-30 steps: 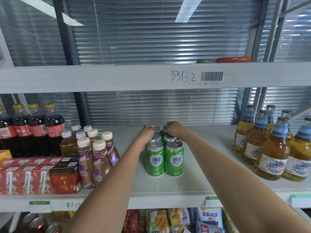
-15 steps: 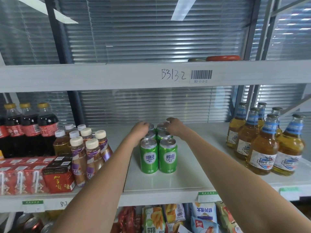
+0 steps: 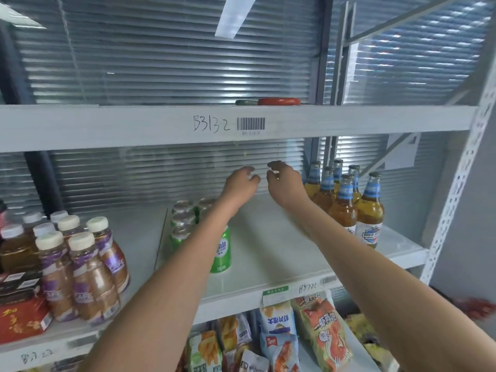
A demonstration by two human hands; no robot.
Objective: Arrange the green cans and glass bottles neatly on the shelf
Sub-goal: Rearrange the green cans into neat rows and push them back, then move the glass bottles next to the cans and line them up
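Several green cans (image 3: 221, 251) stand in two rows on the white shelf (image 3: 268, 267), partly hidden behind my left forearm. Several glass bottles (image 3: 345, 205) with amber liquid and blue neck labels are grouped at the shelf's right end. My left hand (image 3: 240, 183) is raised above and to the right of the cans, fingers loosely curled and apart, holding nothing. My right hand (image 3: 284, 181) hovers beside it, just left of the bottles, also empty with curled fingers.
Purple-labelled coffee bottles (image 3: 83, 267) and red cartons (image 3: 21, 315) fill the shelf's left end. The upper shelf beam (image 3: 134, 124) runs just above my hands. A perforated upright (image 3: 461, 178) stands at right. Snack bags (image 3: 281, 336) lie on the lower shelf.
Both hands have let go of the rear cans and lifted up and to the right, toward the bottles. The camera has turned right.
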